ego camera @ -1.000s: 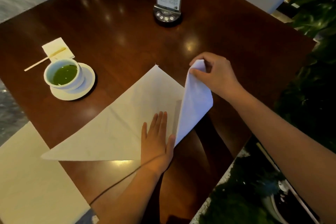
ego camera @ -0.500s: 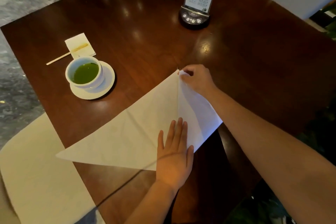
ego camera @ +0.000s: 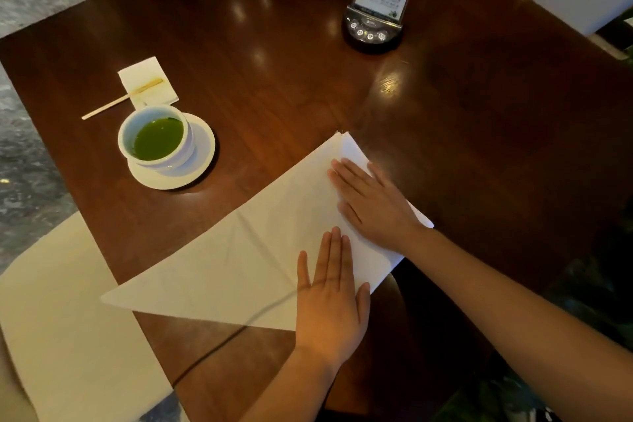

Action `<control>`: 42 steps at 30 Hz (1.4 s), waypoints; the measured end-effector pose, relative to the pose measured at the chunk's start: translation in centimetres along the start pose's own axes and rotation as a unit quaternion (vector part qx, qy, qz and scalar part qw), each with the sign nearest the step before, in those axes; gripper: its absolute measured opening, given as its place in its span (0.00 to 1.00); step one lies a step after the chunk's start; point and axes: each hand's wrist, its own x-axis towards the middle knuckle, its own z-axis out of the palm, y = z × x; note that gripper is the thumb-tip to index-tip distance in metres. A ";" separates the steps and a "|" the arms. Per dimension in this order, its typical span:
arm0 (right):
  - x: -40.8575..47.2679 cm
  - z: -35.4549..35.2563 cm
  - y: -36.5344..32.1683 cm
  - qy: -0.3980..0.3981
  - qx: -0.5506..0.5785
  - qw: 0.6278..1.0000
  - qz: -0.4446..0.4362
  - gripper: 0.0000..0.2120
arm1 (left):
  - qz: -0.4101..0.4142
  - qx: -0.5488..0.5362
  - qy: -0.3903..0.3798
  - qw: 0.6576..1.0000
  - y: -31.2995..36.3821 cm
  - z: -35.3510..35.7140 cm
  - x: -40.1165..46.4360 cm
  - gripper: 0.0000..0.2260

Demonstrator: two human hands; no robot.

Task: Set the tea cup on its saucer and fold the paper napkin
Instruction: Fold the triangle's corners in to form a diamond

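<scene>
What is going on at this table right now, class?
A person is folding a white paper napkin on a dark wooden table. Both hands lie flat and open on it: the right hand presses the folded-over right flap, the left hand holds the near edge. The tea cup of green tea already sits on its saucer, off to the left, untouched.

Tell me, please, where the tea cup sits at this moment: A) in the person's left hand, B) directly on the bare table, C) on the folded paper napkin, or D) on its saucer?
D: the tea cup, holding green liquid, rests on the white saucer, apart from the paper napkin that both hands press flat.
</scene>
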 end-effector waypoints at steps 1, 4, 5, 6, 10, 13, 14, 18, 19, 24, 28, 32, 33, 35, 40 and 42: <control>0.2 0.2 -0.1 -0.014 0.003 1.000 0.019 0.28 | 0.000 0.001 -0.003 1.000 0.0 0.0 0.0 0.28; 1.6 0.3 -0.1 -0.013 0.003 0.997 0.073 0.30 | -0.002 0.003 -0.003 1.000 0.1 -0.1 0.0 0.28; 2.2 0.2 -0.1 -0.006 -0.002 0.996 0.087 0.30 | -0.002 0.003 0.000 1.000 0.2 -0.1 0.0 0.27; 2.7 0.2 -0.1 -0.002 -0.008 0.995 0.099 0.30 | -0.001 0.001 0.003 1.000 0.2 -0.1 0.0 0.27; 4.3 0.1 0.2 0.002 -0.018 0.989 0.147 0.31 | 0.003 -0.004 0.001 1.000 0.2 -0.1 0.0 0.28; 4.5 -0.4 0.1 0.012 -0.020 0.987 0.156 0.31 | 0.002 -0.005 -0.005 1.000 0.3 -0.2 0.1 0.28; 4.0 -0.7 -0.2 0.027 -0.015 0.986 0.162 0.31 | -0.001 -0.009 -0.006 1.000 0.3 -0.3 0.1 0.28; -1.0 -2.0 -2.7 0.122 0.021 0.974 0.192 0.27 | 0.015 -0.024 0.037 0.999 -0.3 -1.4 0.0 0.25; -2.7 -1.9 -3.5 0.127 0.024 0.972 0.197 0.27 | 0.033 -0.020 0.047 0.998 -0.8 -1.7 -0.1 0.24; -8.4 0.0 -6.8 0.041 0.027 0.973 0.224 0.27 | 0.079 0.014 0.014 0.997 -2.9 -1.2 -0.4 0.23; -9.1 1.0 -6.8 -0.018 0.003 0.977 0.212 0.29 | 0.072 0.026 -0.019 0.997 -3.2 -0.8 -0.4 0.25; -9.6 0.7 -4.6 -0.025 -0.005 0.969 0.247 0.34 | 0.068 0.034 -0.021 0.997 -3.0 -1.0 -0.4 0.26; -9.7 0.6 -4.1 -0.025 -0.007 0.966 0.257 0.35 | 0.068 0.035 -0.020 0.997 -2.9 -0.9 -0.4 0.26; -10.0 0.4 -3.3 -0.027 -0.005 0.960 0.277 0.36 | 0.067 0.037 -0.019 0.997 -3.1 -0.8 -0.4 0.26; -10.3 0.6 -3.0 -0.022 0.001 0.949 0.316 0.35 | 0.066 0.044 -0.021 0.997 -3.7 -0.4 -1.5 0.26; -10.7 0.5 -3.3 -0.027 -0.001 0.950 0.310 0.36 | 0.066 0.042 -0.021 0.997 -3.7 -0.4 -2.1 0.26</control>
